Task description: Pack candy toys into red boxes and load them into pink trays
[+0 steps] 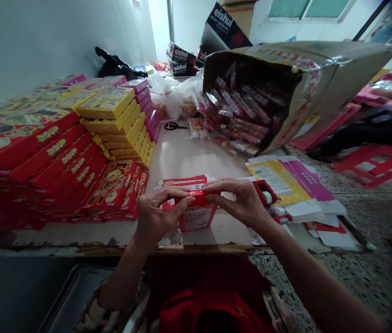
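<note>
A small red box (199, 217) is gripped at its upper end from both sides by the fingers of the left hand (157, 210) and right hand (240, 200), above the front edge of the table (175, 148), between stacked red boxes (57, 155) and flat cartons (281, 182).

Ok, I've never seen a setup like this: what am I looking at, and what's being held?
No machine here: these are a person's own bare hands, seen by one camera worn on the head, looking forward and down. The left hand and right hand together hold a small red printed cardboard box at the near side of a pale flat table. Stacks of flat red cardboard boxes and yellow cardboard boxes stand left; black scissors lie farther back. On the right, a big brown cardboard carton lies open on its side, holding clear-wrapped packets; nearer are flat yellow and purple printed card sheets.
</note>
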`<state>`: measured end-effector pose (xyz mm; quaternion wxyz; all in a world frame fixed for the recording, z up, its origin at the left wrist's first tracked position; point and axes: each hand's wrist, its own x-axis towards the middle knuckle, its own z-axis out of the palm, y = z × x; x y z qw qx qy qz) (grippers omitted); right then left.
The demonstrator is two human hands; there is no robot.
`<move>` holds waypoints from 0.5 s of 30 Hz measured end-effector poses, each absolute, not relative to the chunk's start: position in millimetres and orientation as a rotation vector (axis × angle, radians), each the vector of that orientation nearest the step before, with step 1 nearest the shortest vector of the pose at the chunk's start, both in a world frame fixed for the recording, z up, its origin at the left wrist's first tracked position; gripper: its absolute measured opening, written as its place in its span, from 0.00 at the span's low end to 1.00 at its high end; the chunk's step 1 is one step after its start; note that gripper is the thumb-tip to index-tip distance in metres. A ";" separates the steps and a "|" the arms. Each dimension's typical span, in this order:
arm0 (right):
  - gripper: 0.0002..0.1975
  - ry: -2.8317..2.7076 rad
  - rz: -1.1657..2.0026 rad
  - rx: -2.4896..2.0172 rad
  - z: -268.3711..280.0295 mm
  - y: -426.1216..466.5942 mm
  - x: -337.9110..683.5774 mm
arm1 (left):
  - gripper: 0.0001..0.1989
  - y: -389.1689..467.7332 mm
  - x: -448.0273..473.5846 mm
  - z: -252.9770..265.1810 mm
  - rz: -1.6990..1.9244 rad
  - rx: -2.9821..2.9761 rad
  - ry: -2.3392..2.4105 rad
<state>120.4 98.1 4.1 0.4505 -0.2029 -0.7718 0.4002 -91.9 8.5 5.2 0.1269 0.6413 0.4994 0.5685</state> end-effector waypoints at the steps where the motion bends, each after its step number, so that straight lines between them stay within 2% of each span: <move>1: 0.09 -1.902 1.051 -0.509 6.3 100.2 120.8 | 0.05 9.4 -91.8 7.5 1.658 1.857 1.466; 5: 0.10 -1.912 1.222 -0.550 13.8 106.0 126.4 | 0.04 11.1 -90.5 10.4 1.691 1.831 1.553; 13: 0.13 -1.987 1.262 -0.476 10.9 116.0 138.3 | 0.05 6.3 -92.8 4.1 1.700 1.976 1.471; 15: 0.16 -2.059 1.229 -0.387 8.1 119.3 143.0 | 0.09 3.2 -98.6 2.4 1.646 2.102 1.387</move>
